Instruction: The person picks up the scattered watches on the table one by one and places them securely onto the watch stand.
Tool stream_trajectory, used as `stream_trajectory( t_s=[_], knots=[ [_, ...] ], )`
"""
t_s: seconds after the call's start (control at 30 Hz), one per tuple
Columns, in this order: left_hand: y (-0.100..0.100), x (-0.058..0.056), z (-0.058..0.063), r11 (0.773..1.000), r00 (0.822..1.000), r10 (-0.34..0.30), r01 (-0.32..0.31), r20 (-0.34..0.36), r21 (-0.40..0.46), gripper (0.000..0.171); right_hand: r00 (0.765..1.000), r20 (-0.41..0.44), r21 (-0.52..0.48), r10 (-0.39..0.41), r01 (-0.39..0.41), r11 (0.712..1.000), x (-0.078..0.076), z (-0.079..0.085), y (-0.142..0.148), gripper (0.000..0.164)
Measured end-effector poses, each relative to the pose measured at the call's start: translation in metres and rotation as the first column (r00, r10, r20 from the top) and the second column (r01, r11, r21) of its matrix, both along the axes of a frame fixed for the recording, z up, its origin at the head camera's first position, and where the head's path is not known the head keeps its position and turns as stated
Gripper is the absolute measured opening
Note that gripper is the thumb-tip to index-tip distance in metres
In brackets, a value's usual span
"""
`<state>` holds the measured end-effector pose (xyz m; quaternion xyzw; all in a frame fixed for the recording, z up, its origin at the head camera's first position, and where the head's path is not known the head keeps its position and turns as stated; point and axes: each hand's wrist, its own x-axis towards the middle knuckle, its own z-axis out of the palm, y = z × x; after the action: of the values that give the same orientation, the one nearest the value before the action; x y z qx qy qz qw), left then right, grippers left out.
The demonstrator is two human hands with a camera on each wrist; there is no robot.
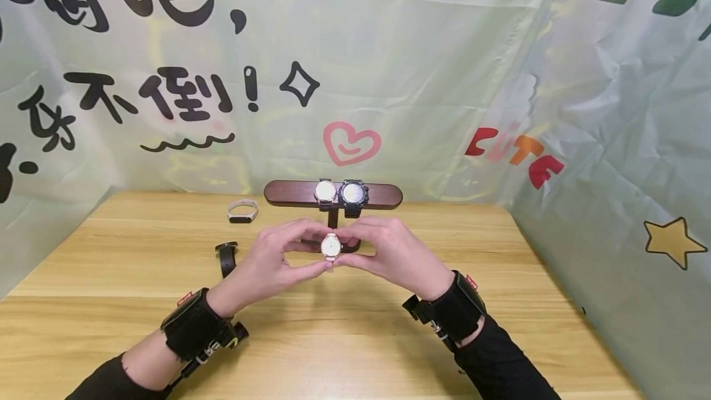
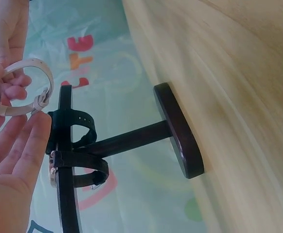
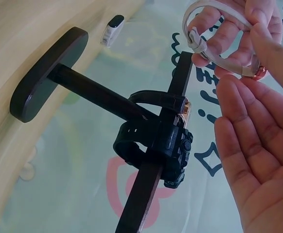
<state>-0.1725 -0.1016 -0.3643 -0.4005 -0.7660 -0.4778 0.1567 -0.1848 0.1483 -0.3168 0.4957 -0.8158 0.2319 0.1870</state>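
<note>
A small watch (image 1: 331, 245) with a round pale dial and rose-gold case is held up above the table, in front of a dark watch stand (image 1: 383, 196). Its white strap (image 2: 43, 73) is buckled into a closed loop. From one side my left hand (image 1: 289, 255) pinches it between thumb and fingers; my right hand (image 1: 395, 253) does the same from the other. On the stand's bar sit a gold-cased watch (image 1: 324, 191) with a dark strap and, touching it on the right, a chunky black watch (image 3: 149, 141). Both straps loop around the bar.
Back left on the wooden table (image 1: 500, 326) lies a pale fitness band (image 1: 241, 218) with a black face. A black watch (image 1: 227, 260) lies nearer, just beyond my left forearm. Printed cloth (image 1: 422, 66) hangs behind the table and along its right side.
</note>
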Motion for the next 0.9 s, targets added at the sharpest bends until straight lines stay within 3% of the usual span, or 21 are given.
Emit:
stream_trajectory(
  t_s=[0.33, 0.53, 0.7, 0.9],
  knots=[
    [-0.002, -0.004, 0.002, 1.0, 0.999, 0.021, -0.021, -0.05, -0.012, 0.042, 0.999, -0.005, 0.018, -0.034, 0.034, 0.999, -0.002, 0.003, 0.007, 0.033],
    [-0.007, -0.008, 0.005, 0.998, 0.998, 0.053, -0.054, -0.037, -0.013, 0.036, 0.992, -0.018, 0.003, -0.127, 0.127, 0.992, -0.008, 0.009, 0.019, 0.033],
    [-0.016, -0.009, 0.01, 0.995, 0.995, 0.096, -0.097, -0.028, -0.027, 0.037, 0.979, 0.023, -0.02, -0.204, 0.204, 0.979, -0.017, 0.014, 0.031, 0.035],
    [-0.032, -0.014, 0.009, 0.983, 0.982, 0.17, -0.174, -0.079, -0.051, 0.038, 0.951, 0.078, -0.039, -0.301, 0.304, 0.952, -0.029, 0.012, 0.045, 0.039]
  ],
)
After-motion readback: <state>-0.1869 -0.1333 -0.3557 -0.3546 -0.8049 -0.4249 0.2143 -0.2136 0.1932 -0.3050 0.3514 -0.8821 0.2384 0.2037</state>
